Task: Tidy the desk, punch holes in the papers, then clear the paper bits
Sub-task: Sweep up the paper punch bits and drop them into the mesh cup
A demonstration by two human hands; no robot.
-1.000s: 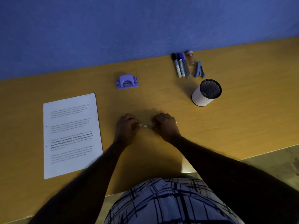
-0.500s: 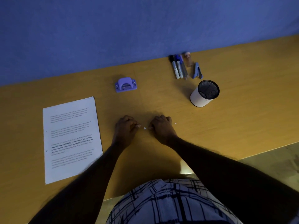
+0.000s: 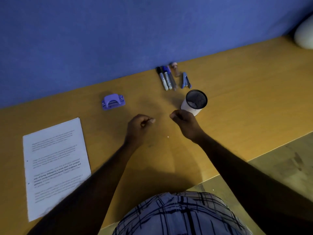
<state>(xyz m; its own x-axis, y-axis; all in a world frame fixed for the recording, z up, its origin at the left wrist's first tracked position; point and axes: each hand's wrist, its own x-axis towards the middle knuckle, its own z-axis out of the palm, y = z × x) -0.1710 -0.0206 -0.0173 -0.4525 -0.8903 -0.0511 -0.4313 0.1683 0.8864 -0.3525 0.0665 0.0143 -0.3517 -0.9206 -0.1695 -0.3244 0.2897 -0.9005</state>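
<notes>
My left hand (image 3: 138, 126) hovers over the middle of the wooden desk (image 3: 237, 106), fingers curled, with a small white paper bit pinched at its fingertips. My right hand (image 3: 184, 122) is curled too and raised beside the white mesh cup (image 3: 194, 103); whether it holds bits is hidden. One tiny white paper bit (image 3: 168, 137) lies on the desk between my forearms. The stack of printed papers (image 3: 54, 165) lies at the left. The purple hole punch (image 3: 113, 101) sits behind my left hand.
Markers (image 3: 165, 78), a small bottle (image 3: 176, 69) and a blue staple remover (image 3: 186, 81) lie in a row against the blue wall. A pale round object (image 3: 304, 34) sits at the far right. The desk's front edge runs by my checked shirt.
Both hands have lifted from the desk and parted. My right hand moved right and back toward the mesh cup; my left hand rose with a paper bit.
</notes>
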